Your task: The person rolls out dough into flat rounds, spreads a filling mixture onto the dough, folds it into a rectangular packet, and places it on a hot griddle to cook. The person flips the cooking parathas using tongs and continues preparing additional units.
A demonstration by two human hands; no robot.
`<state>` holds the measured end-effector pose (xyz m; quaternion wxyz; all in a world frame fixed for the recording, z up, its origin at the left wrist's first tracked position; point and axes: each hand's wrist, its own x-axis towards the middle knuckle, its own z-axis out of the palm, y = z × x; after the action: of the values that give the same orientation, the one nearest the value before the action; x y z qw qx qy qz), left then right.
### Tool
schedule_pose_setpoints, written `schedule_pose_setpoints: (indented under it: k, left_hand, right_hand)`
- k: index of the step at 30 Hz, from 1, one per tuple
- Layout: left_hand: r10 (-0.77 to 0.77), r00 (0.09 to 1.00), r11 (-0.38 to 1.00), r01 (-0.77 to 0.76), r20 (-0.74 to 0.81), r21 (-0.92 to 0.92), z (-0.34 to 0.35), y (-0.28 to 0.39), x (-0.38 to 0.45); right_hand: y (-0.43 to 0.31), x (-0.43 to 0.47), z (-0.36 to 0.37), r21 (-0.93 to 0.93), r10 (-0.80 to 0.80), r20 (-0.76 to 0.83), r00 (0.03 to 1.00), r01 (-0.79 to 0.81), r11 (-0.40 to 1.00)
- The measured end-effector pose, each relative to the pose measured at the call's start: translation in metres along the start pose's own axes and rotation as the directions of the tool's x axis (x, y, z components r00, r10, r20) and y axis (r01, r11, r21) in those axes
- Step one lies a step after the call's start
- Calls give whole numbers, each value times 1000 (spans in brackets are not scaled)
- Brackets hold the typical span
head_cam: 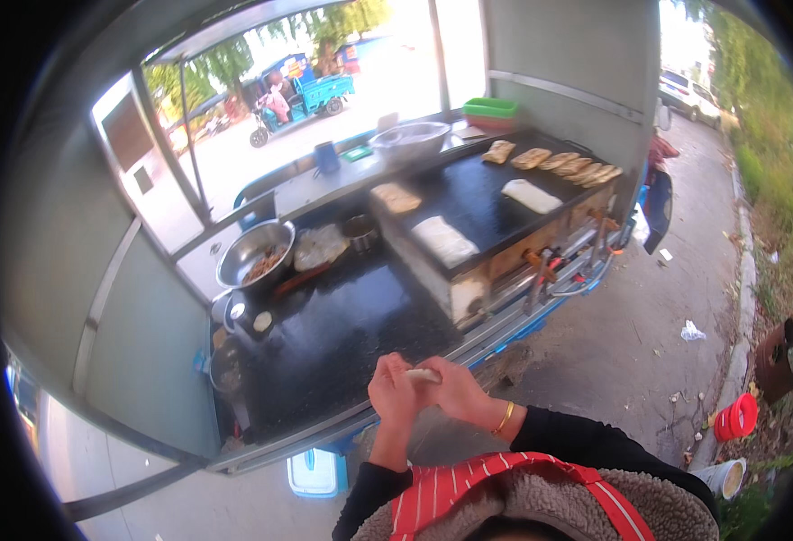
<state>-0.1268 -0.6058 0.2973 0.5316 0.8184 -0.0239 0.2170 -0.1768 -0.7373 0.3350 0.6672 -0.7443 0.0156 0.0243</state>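
Observation:
My left hand (pixel 395 395) and my right hand (pixel 461 392) meet at the front edge of a black worktop (pixel 342 345), their fingers around a small piece of pale dough (pixel 423 374). Right of the worktop, a raised black griddle (pixel 464 189) bears two pale flatbreads, at its near left (pixel 444 241) and near right (pixel 532 196). A lightly browned flatbread (pixel 396 198) lies at its left end, and several browner ones (pixel 532 159) line the far right. A round piece of dough (pixel 262 321) lies at the worktop's left.
A steel bowl (pixel 256 257) with brown filling, a plastic-covered mass (pixel 321 247) and a metal pot (pixel 361 232) stand along the worktop's back. Tools (pixel 542 270) hang before the griddle. A lidded tub (pixel 315 472) is below. Outside, a person rides a blue three-wheeler (pixel 308 95).

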Motion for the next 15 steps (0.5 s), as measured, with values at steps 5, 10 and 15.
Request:
schedule_pose_setpoints:
  k: [5, 10, 15]
  left_hand:
    - [-137, 989, 974, 124, 61, 188, -61, -57, 64]
    - [-215, 977, 932, 204, 3, 300, -125, -112, 144]
    - [-426, 903, 835, 366, 60, 411, -153, -166, 185]
  right_hand:
    - [4, 69, 86, -158, -100, 67, 993, 110, 981]
    - [8, 142, 171, -22, -159, 105, 982, 162, 986]
    - [36, 208, 227, 169, 254, 246, 935, -299, 939]
